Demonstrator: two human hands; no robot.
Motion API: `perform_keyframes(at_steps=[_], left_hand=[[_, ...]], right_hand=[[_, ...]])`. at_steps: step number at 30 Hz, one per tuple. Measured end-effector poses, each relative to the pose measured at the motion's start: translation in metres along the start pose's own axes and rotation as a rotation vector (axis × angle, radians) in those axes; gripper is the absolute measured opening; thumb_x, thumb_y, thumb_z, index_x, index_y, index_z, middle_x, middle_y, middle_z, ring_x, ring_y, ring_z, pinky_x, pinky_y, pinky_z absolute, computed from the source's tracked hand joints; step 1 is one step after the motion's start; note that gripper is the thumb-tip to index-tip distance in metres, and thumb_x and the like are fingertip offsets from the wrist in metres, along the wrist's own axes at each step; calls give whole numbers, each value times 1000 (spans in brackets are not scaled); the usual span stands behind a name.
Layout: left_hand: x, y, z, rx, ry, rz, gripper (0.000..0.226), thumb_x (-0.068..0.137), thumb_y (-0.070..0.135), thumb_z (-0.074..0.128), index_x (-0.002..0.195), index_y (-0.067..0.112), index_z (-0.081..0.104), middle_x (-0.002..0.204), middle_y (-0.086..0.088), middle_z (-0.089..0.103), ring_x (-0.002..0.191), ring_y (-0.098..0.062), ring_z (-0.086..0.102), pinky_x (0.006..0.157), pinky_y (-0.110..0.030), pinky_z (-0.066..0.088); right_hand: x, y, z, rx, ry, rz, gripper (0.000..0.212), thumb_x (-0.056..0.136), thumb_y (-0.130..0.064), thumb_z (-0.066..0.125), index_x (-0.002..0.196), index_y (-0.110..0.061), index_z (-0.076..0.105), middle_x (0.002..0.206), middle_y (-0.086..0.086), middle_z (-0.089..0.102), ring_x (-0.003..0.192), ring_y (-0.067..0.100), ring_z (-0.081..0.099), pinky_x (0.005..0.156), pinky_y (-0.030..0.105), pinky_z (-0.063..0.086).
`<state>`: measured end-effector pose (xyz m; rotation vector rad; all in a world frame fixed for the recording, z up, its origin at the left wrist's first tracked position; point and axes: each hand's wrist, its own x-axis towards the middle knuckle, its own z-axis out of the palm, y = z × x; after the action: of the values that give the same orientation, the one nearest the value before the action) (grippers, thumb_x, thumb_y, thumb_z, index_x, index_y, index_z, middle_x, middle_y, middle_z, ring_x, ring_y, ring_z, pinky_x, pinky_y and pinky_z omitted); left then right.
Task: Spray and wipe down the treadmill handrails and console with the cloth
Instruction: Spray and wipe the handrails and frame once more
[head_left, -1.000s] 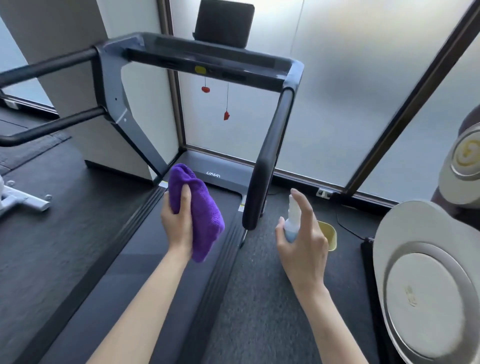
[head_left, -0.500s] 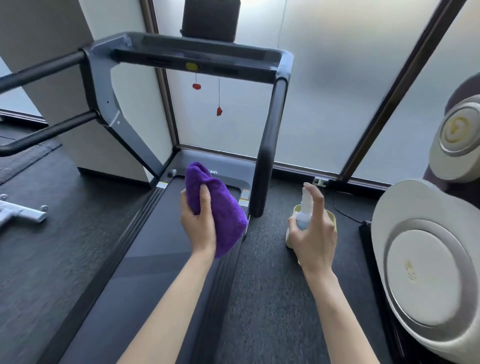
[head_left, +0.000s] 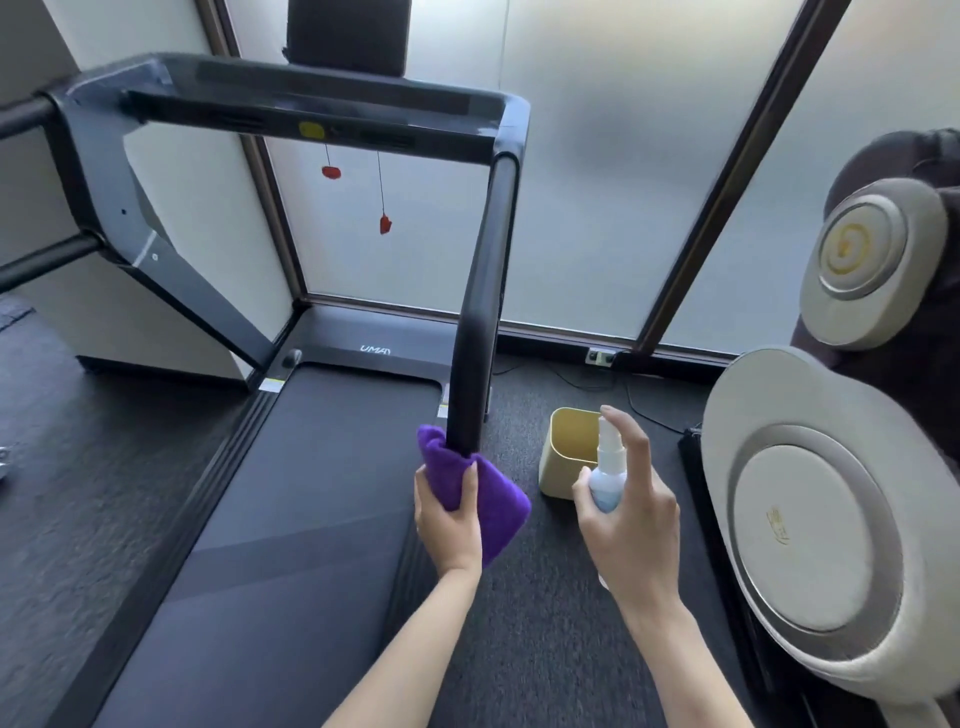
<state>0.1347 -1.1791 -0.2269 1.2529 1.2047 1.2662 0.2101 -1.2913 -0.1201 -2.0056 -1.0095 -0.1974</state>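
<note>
At the near end of the right handrail: wiping step starting.

Left grip (head_left: 449, 512) is curled around the purple cloth (head_left: 480, 496), pressing it against the lower tip of the handrail (head_left: 480, 312) directly above. Right of it, the right grip (head_left: 631, 512) is wrapped around the spray bottle (head_left: 608, 475), forefinger raised over the nozzle. Next, probably: draw the cloth up the rail toward the console (head_left: 311, 111).

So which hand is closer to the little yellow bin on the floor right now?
The right hand, holding the spray bottle, sits beside the yellow bin in this view. The left hand is farther left, gripping the purple cloth at the handrail end.
</note>
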Motion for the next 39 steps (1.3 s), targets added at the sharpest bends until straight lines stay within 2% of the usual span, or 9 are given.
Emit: perform_keyframes(at_steps=[3, 7, 12, 18, 25, 28, 31, 34, 39], left_hand=[[8, 12, 12, -96, 130, -24, 55, 79, 60, 44, 103, 12, 53, 90, 10, 55, 95, -17, 53, 84, -10, 35], [35, 64, 23, -33, 191, 197, 52, 87, 50, 44, 96, 0, 55, 92, -10, 56, 94, -28, 52, 81, -29, 37], [65, 108, 40, 171, 138, 321, 48, 83, 62, 49, 97, 16, 59, 101, 3, 56, 93, -19, 56, 71, -25, 35], [28, 52, 14, 0, 80, 78, 41, 73, 70, 45, 98, 38, 51, 88, 21, 58, 79, 4, 55, 80, -26, 44], [77, 132, 42, 274, 50, 404, 50, 86, 55, 56, 102, 9, 58, 103, -8, 57, 98, -27, 54, 79, -34, 43], [83, 134, 46, 388, 58, 400, 51, 83, 58, 59, 103, 11, 60, 103, -7, 57, 98, -28, 55, 72, -32, 41], [53, 99, 33, 251, 86, 332, 57, 77, 62, 58, 105, 13, 58, 104, -4, 57, 97, -26, 58, 74, -32, 46], [31, 65, 21, 165, 107, 218, 61, 74, 65, 54, 102, 11, 54, 103, -6, 58, 98, -29, 57, 82, -42, 48], [25, 69, 39, 135, 334, 242, 55, 80, 59, 53, 98, 7, 56, 98, -7, 59, 96, -28, 55, 83, -38, 45]], right_hand=[[11, 0, -4, 24, 22, -6, 67, 79, -2, 70, 131, -32, 39, 70, -7, 52, 53, 8, 50, 51, 13, 39], [24, 0, -10, 53, 51, -27, 65, 80, -3, 68, 130, -33, 39, 67, -4, 53, 54, 7, 50, 50, 12, 41], [29, -3, -5, 81, 41, -17, 64, 81, -4, 67, 130, -34, 39, 71, -3, 56, 55, 11, 52, 51, 26, 47], [23, -3, 4, 83, -2, -47, 63, 80, -4, 67, 133, -27, 42, 69, -11, 48, 52, -2, 45, 52, 7, 37], [22, 3, 2, 53, -5, -31, 65, 80, -4, 69, 132, -30, 41, 74, -12, 50, 56, -2, 49, 52, 11, 35], [22, 8, 0, 71, 11, -10, 65, 79, -5, 68, 132, -31, 41, 68, -16, 47, 56, -1, 49, 53, 5, 35], [22, 18, 1, 91, -1, -7, 65, 80, -4, 67, 133, -32, 40, 66, -15, 46, 53, 3, 49, 52, 8, 38], [24, 29, 3, 141, -40, -20, 66, 79, -3, 68, 132, -31, 41, 75, -22, 48, 54, 9, 53, 52, 24, 50], [52, 62, 7, 187, -168, -107, 69, 80, -5, 67, 133, -36, 36, 72, -8, 52, 51, 7, 48, 50, 25, 45]])
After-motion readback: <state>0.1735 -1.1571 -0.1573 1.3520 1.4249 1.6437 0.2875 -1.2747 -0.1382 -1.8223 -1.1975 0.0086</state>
